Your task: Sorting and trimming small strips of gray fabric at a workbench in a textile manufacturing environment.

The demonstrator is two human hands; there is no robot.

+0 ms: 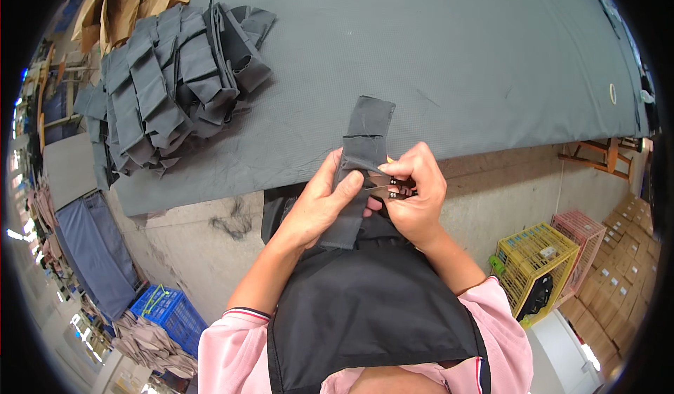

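Observation:
A narrow dark grey fabric strip point(366, 120) lies partly on the table's near edge and hangs down toward my lap. My left hand point(328, 196) pinches it between thumb and fingers, near the middle of its length. In my right hand point(419, 190) are small thread snips point(394, 187), their blades pointing left at the fabric beside my left thumb. Some of my right fingers are hidden behind the tool. At the upper left of the table sits a heap of similar dark grey fabric pieces point(168, 78), piled in overlapping layers.
Grey cloth covers the large table point(449, 50). Brown paper point(130, 4) lies beyond the heap. On the floor stand a blue crate point(170, 317) to the left, and a yellow crate point(537, 261) and a pink crate point(581, 236) to the right, near stacked cartons point(618, 275).

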